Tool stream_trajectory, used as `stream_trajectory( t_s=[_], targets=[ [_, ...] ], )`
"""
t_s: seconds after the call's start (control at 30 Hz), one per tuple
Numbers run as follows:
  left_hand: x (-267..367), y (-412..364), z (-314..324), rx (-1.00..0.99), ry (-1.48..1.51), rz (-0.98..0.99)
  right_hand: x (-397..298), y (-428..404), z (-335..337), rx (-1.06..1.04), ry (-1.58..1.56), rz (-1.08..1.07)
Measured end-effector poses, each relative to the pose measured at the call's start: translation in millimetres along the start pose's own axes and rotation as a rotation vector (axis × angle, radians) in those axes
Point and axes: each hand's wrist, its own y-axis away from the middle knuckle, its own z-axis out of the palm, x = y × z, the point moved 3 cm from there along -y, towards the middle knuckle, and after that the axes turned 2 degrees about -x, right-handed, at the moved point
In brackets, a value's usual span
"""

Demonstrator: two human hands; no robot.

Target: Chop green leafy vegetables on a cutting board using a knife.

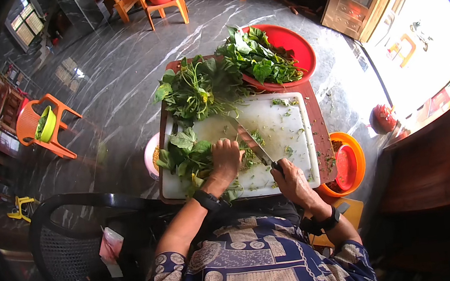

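Observation:
On a white plastic cutting board (286, 134), my left hand (226, 159) is closed around a bunch of leafy greens (191, 150), whose leaves spread to its left. My right hand (293, 178) grips the black handle of a kitchen knife (251, 139). The blade points up and to the left across the board, just right of my left hand. Finely chopped green bits (255, 139) lie by the blade, and more scraps dot the board. A larger heap of greens with long stems (199, 89) rests over the board's far left corner.
A red basin (299, 48) holding more greens sits at the table's far right. Beside the reddish-brown table (320, 126) stand an orange tub (356, 149) at right and a pink-white bowl (150, 156) at left. A black chair (66, 239) is near my left arm.

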Motion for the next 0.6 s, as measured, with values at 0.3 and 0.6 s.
stream_trajectory(
  t_s=[0.3, 0.6],
  targets=[
    [-2, 1, -6, -0.131, 0.156, -0.089, 9, 9, 16, -0.088, 0.138, 0.1],
    [15, 10, -26, -0.241, -0.086, 0.131, 2, -2, 13, -0.208, 0.242, 0.089]
  ],
)
